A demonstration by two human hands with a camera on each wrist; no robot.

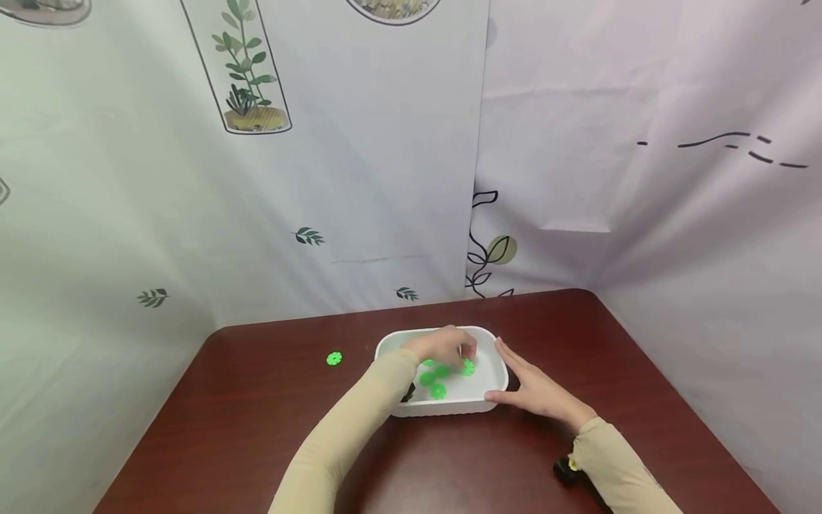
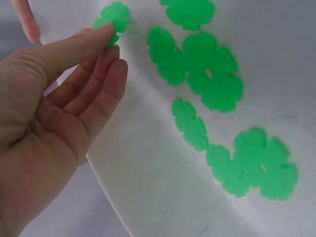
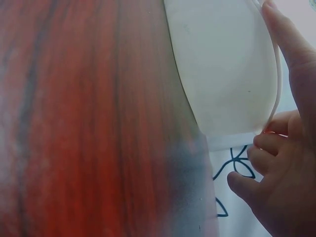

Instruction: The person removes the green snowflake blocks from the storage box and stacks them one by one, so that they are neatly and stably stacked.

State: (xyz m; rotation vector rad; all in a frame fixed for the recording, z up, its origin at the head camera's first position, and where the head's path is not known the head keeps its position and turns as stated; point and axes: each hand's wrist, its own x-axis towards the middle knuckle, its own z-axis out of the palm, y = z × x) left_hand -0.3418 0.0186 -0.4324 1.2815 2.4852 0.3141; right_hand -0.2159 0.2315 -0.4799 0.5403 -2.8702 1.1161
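Note:
A white plastic basin (image 1: 443,408) stands on the table, with several green notched snowflake discs (image 1: 438,390) lying on its floor. Reaching into it from the left, my left hand (image 1: 446,345) pinches one green snowflake disc (image 2: 118,14) between thumb and fingertips, as the left wrist view shows. My right hand (image 1: 539,389) holds the basin by its right end, thumb at the near corner and fingers along the far side. In the right wrist view the fingers of that right hand (image 3: 289,133) bend against the basin's rim.
One more green disc (image 1: 334,358) lies on the dark red wooden table (image 1: 270,414), left of the basin. A patterned white cloth (image 1: 385,178) hangs behind the table and along its sides. A black strap (image 1: 566,471) is on the right wrist.

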